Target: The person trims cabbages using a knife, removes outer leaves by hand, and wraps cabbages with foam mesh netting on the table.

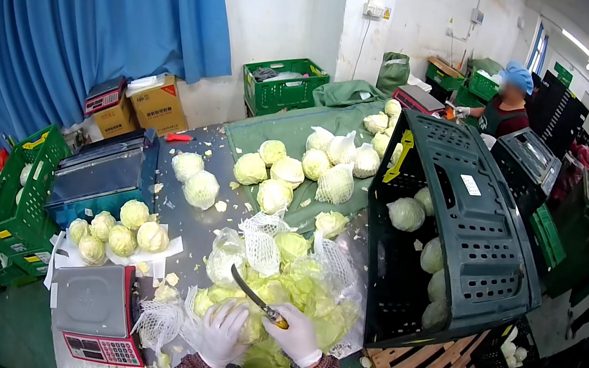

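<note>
My right hand [295, 335], in a white glove, is closed round the yellowish handle of a curved knife [250, 293], its blade pointing up and left. My left hand [222, 334], also gloved, grips a pale green cabbage [253, 327] just below the blade. Loose cabbage leaves [323, 315] are heaped on the metal table beyond and beside both hands. White foam net sleeves [261, 245] lie among the leaves, and another net [160, 324] is left of my left hand. How far my left fingers wrap round the cabbage is partly hidden.
A red-and-grey scale [93, 302] stands at the left, with several cabbages [122, 240] behind it. More cabbages [287, 172] sit on a green cloth. A dark crate [469, 237] on its side at the right holds cabbages. A co-worker [506, 106] stands at the back right.
</note>
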